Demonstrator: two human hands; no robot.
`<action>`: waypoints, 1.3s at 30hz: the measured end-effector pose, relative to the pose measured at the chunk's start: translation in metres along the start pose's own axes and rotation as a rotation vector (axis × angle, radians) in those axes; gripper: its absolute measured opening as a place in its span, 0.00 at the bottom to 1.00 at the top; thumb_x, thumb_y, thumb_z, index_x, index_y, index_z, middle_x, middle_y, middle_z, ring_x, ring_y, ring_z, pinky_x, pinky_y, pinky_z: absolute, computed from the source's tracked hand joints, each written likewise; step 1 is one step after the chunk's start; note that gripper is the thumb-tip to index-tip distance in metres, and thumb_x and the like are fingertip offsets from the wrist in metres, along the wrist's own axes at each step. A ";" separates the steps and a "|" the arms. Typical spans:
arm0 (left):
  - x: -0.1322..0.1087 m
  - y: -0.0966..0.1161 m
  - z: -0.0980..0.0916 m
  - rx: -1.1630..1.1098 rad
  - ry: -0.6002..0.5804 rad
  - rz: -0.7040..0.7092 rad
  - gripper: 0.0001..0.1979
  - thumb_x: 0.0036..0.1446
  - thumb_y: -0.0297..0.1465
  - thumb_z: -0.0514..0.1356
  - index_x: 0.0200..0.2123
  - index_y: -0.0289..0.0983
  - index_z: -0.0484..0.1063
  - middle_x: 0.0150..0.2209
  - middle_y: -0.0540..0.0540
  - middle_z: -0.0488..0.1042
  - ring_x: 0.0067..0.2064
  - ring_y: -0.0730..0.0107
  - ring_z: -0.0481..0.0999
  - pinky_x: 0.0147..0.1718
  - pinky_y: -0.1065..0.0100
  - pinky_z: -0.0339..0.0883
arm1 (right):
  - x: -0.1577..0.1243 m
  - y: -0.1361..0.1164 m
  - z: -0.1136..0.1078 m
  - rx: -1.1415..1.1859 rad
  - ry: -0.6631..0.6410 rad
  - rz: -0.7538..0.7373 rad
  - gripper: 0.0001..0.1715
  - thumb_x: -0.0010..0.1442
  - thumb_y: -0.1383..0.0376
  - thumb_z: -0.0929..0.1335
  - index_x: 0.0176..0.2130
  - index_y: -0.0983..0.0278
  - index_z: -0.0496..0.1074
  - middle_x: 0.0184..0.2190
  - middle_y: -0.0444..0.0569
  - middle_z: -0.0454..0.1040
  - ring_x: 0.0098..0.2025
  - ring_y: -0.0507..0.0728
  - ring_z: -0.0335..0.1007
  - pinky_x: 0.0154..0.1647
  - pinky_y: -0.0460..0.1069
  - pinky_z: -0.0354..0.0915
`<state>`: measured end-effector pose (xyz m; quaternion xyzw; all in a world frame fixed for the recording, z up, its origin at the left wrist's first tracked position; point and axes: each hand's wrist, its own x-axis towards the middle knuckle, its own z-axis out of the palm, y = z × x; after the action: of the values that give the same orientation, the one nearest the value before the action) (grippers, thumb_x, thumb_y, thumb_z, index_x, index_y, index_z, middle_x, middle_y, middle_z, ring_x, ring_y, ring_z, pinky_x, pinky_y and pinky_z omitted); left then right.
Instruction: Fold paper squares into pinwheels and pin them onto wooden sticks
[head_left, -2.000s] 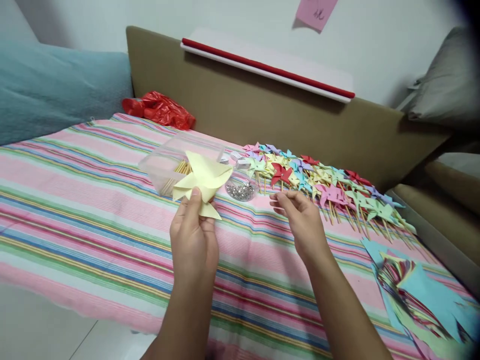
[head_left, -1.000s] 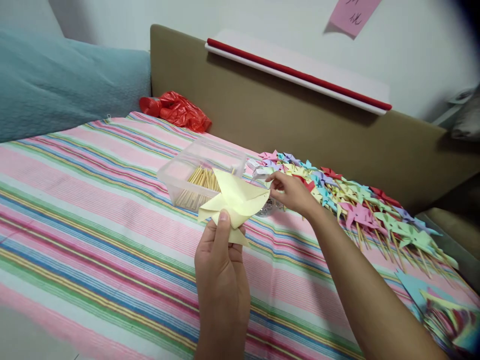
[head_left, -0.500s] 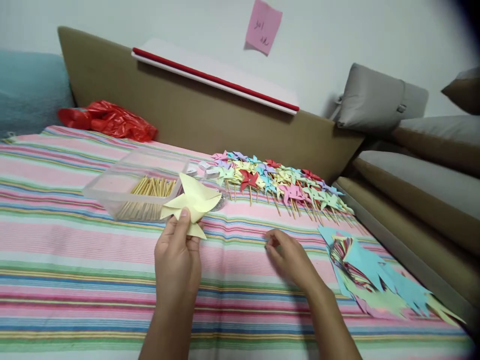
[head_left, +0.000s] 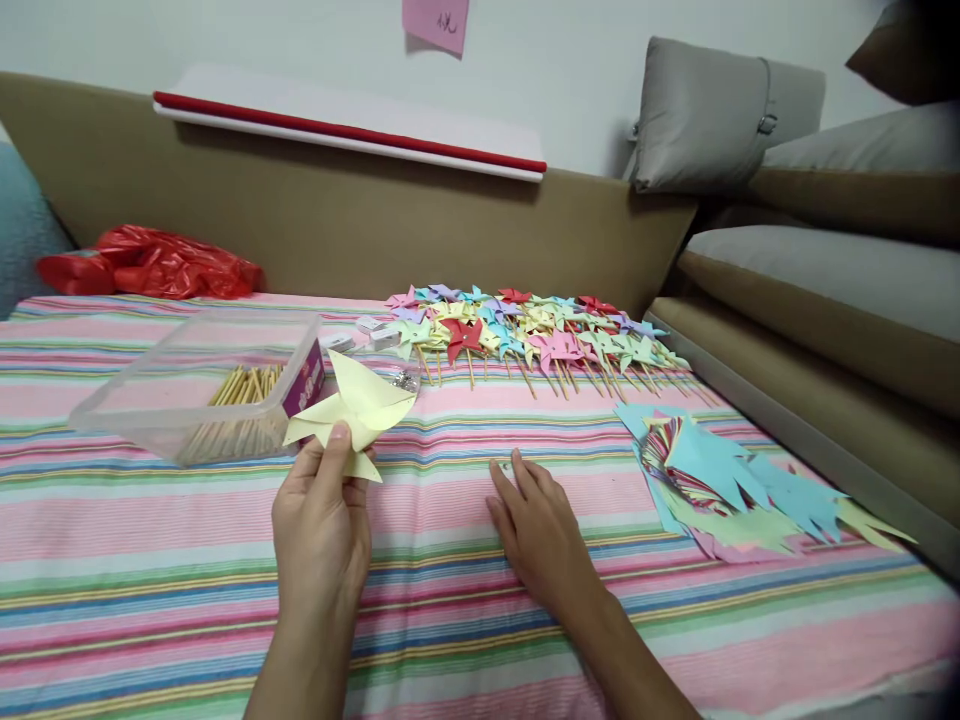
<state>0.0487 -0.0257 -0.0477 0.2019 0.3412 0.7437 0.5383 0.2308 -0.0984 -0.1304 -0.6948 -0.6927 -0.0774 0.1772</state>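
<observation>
- Striped cloth [head_left: 187, 510] is covering the surface; a brown board [head_left: 337, 240] is standing behind the box [head_left: 169, 437], and a red bag [head_left: 165, 265] is lying at that board, behind the box and toward its left.
- Sticks [head_left: 244, 387] are lying inside the box, bunching toward its right side.
- Left hand [head_left: 322, 520] is pinching a pale yellow pinwheel [head_left: 360, 405], thumb in front and fingers curling behind its lower part; the pinwheel is showing at the box's near right corner, seemingly above the cloth.
- Right hand [head_left: 544, 530] is stretching out low over the cloth, well to the right of the box, fingers loosely parted and gripping nothing clearly; a tiny shiny bit [head_left: 506, 466] is showing between two fingertips, and whether they are touching it I cannot tell.
- White cartons [head_left: 385, 337] and a clear tub [head_left: 406, 380] of shiny pieces are sitting just right of the box, the tub partly hiding behind the pinwheel.
- Farther right of the box, a pile [head_left: 557, 350] of coloured pinwheels is lying; beyond, nearer the viewer, cut paper [head_left: 705, 460] is spreading.
- Likeliest trouble: a careless fingertip could be flicking the bit away, its smallness making it hard to find among the stripes.
- Too hard a thumb could be creasing the pinwheel; too slack a pinch could be letting it slip.
- Swinging left could be bending a blade against the box.
</observation>
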 end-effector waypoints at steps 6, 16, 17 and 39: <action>-0.011 -0.014 0.001 0.089 -0.053 -0.042 0.10 0.52 0.32 0.72 0.36 0.34 0.80 0.38 0.48 0.81 0.37 0.76 0.78 0.37 0.78 0.71 | 0.001 -0.001 0.001 0.086 0.026 0.038 0.25 0.70 0.63 0.61 0.60 0.72 0.71 0.60 0.64 0.72 0.64 0.71 0.66 0.62 0.66 0.65; -0.037 -0.033 -0.004 0.448 -0.227 -0.061 0.13 0.55 0.40 0.69 0.36 0.36 0.78 0.32 0.50 0.79 0.31 0.74 0.73 0.30 0.74 0.63 | 0.004 0.003 -0.047 0.848 0.175 0.361 0.11 0.65 0.59 0.69 0.41 0.58 0.81 0.39 0.48 0.84 0.42 0.61 0.82 0.45 0.56 0.77; -0.039 -0.033 -0.003 0.482 -0.240 -0.047 0.13 0.55 0.40 0.69 0.36 0.36 0.78 0.32 0.50 0.79 0.31 0.74 0.72 0.30 0.74 0.63 | 0.005 0.001 -0.051 0.966 0.198 0.376 0.11 0.64 0.58 0.70 0.42 0.58 0.81 0.40 0.48 0.84 0.43 0.61 0.82 0.45 0.55 0.77; -0.052 -0.033 0.002 0.587 -0.379 -0.061 0.11 0.58 0.39 0.67 0.31 0.37 0.76 0.25 0.52 0.74 0.30 0.73 0.71 0.32 0.74 0.64 | 0.012 -0.008 -0.066 0.799 0.570 0.266 0.04 0.65 0.63 0.68 0.39 0.59 0.74 0.37 0.47 0.75 0.36 0.55 0.69 0.38 0.51 0.66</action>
<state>0.0896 -0.0675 -0.0669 0.4722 0.4402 0.5468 0.5332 0.2326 -0.1103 -0.0642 -0.6062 -0.4977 0.0302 0.6196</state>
